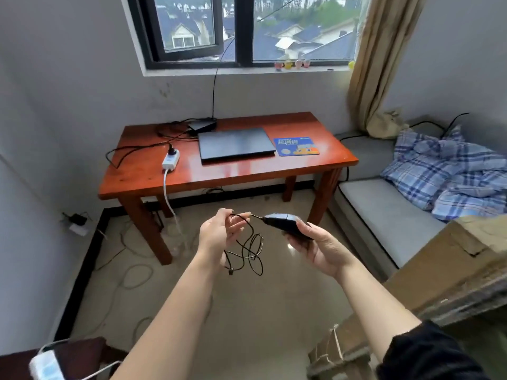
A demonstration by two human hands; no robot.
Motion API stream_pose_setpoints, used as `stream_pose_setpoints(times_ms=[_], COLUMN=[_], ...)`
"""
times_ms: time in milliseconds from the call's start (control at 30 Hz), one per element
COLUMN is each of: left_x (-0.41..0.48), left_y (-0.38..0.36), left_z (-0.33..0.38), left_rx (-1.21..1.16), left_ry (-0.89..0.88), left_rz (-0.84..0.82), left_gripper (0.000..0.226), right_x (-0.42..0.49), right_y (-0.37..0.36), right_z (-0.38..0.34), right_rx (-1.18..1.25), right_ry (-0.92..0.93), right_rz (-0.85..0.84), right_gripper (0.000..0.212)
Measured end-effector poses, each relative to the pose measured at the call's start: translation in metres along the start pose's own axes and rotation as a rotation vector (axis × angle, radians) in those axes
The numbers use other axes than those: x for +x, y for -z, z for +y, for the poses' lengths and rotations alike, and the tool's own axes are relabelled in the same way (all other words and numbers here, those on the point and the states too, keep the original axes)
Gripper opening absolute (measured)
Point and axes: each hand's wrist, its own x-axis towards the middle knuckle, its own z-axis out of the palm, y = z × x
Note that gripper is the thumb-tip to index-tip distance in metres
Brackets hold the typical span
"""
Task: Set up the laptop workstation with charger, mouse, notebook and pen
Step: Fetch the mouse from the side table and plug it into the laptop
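My right hand [319,246] holds a dark wired mouse [285,222] in front of me, well short of the table. My left hand [219,233] pinches the mouse cable [251,249] near the mouse, and the rest of the cable hangs in loose loops with its plug at the bottom. A closed dark laptop [236,145] lies on the red-brown wooden table [219,174]. Right of the laptop lies a blue mouse pad [296,146]. A black charger brick [202,124] sits behind the laptop, and its cord runs to a white power strip [170,159] on the table's left side.
A grey sofa [384,209] with a blue plaid blanket [450,171] stands right of the table. A cardboard box [450,272] is close on my right. Cables trail over the tiled floor under and left of the table. A face mask [46,366] lies at the bottom left.
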Motion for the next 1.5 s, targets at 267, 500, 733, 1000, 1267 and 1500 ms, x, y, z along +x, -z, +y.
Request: stream_pose_setpoints(times_ms=[267, 500, 733, 1000, 1267, 1500], left_x=[0.169, 0.326, 0.431, 0.538, 0.644, 0.712], left_y=[-0.08, -0.135, -0.214, -0.293, -0.374, -0.42], left_z=[0.016, 0.041, 0.093, 0.123, 0.14, 0.118], left_rx=[0.216, 0.344, 0.371, 0.47, 0.617, 0.586], left_ry=[-0.037, 0.079, 0.024, -0.143, -0.355, -0.318], left_rz=[-0.007, -0.166, -0.244, -0.328, -0.235, -0.158], left_gripper=[0.025, 0.022, 0.027, 0.036, 0.03, 0.041], right_x=[0.141, 0.274, 0.376, 0.51, 0.609, 0.655], right_y=[0.057, 0.093, 0.118, 0.168, 0.23, 0.273], right_z=[-0.083, -0.16, -0.236, -0.327, -0.417, -0.428], right_rx=[-0.008, -0.028, 0.109, 0.128, -0.031, -0.165], right_ry=[0.015, -0.002, 0.057, 0.14, 0.017, -0.235], right_rz=[0.079, 0.092, 0.294, 0.292, 0.104, -0.208], right_gripper=[0.052, 0.06, 0.048, 0.022, 0.017, 0.042])
